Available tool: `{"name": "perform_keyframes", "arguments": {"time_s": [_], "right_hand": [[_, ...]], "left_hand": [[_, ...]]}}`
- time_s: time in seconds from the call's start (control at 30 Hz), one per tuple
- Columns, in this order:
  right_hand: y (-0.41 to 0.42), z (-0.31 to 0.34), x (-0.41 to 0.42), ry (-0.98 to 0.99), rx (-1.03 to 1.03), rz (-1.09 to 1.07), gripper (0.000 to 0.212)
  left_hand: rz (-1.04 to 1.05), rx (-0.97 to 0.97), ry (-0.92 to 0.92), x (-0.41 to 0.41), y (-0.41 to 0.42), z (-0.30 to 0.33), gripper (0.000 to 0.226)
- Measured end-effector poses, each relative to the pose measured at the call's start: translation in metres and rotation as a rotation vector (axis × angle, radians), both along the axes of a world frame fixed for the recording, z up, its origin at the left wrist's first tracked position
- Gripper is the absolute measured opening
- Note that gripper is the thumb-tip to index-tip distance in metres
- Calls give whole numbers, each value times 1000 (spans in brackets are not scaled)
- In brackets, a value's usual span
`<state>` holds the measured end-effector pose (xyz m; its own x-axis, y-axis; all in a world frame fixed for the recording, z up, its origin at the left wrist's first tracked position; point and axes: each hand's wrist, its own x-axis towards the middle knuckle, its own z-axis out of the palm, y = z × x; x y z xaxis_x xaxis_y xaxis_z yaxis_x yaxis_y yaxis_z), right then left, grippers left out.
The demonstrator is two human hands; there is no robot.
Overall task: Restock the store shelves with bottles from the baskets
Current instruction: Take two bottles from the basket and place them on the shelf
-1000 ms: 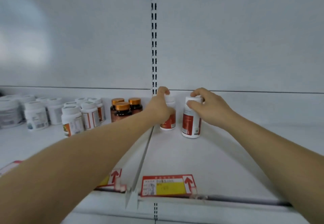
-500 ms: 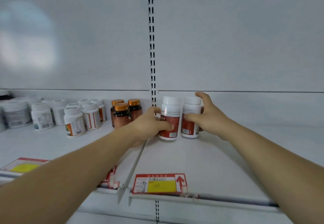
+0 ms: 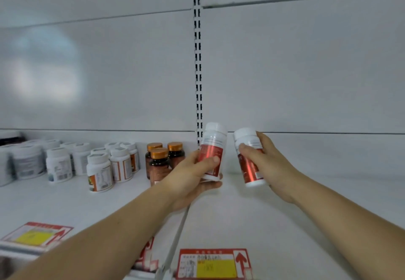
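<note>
- Holding two red-label bottles off the shelf (image 3: 285, 225): left hand (image 3: 188, 179) wraps one bottle (image 3: 212, 148), right hand (image 3: 269, 165) pinches the other bottle (image 3: 248, 161).
- Stocked at nine o'clock: white bottles (image 3: 99, 170), amber jars (image 3: 161, 161).
- Three o'clock bay bare; baskets unseen.

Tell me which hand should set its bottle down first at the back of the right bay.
Probably the right hand. Its red-labelled bottle already hangs tilted over the right bay's bare shelf. The left hand holds its bottle at the divider.
</note>
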<state>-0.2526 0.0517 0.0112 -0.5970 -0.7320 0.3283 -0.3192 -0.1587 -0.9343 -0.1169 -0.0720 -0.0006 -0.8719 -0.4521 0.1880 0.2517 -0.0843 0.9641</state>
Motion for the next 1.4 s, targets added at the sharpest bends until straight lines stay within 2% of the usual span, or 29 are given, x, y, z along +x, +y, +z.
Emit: {"name": "perform_keyframes", "arguments": {"time_s": [0.07,0.1,0.13,0.2,0.27,0.3,0.4,0.47,0.6,0.63,0.7,0.8,0.93,1.03,1.17,1.27,1.4], "right_hand": [[-1,0,0,34,-13,-30,59],[-1,0,1,20,-29,-43,59],[0,1,1,-14,-49,-44,53],[1,5,0,-122,-95,-6,33],[3,7,-1,-189,-133,35,23],[3,7,-1,-181,-144,43,22],[2,5,-1,-99,-130,2,31],[3,6,1,-111,-130,-7,22],[5,9,2,-235,-155,57,10],[4,9,2,-220,-153,52,12],[3,7,1,-168,-131,20,25],[2,6,-1,-173,-115,-3,32],[3,7,-2,-160,-101,1,25],[5,8,-1,-145,-116,21,24],[6,9,-3,-90,-138,-23,41],[6,9,-6,-95,-153,-60,44],[5,8,-12,-80,-165,-157,55]], "left_hand": [[-2,-51,5,1,0,-1,39],[1,-44,13,1,-1,-1,44],[5,-16,19,1,-1,0,46],[19,88,26,1,-2,3,35],[19,191,12,1,-3,4,28],[12,203,8,2,-2,4,28],[-5,72,29,3,0,2,20],[-14,20,39,5,1,2,24],[-51,147,25,5,4,4,26],[-73,155,18,6,5,4,26],[-93,54,5,7,5,2,26],[-107,-81,-20,8,7,1,42],[-67,-42,-4,7,6,1,41],[-37,-21,5,6,5,1,51],[-26,-25,5,5,4,0,57],[-32,-81,-10,5,4,-1,59],[125,-81,4,3,3,0,52]]}}
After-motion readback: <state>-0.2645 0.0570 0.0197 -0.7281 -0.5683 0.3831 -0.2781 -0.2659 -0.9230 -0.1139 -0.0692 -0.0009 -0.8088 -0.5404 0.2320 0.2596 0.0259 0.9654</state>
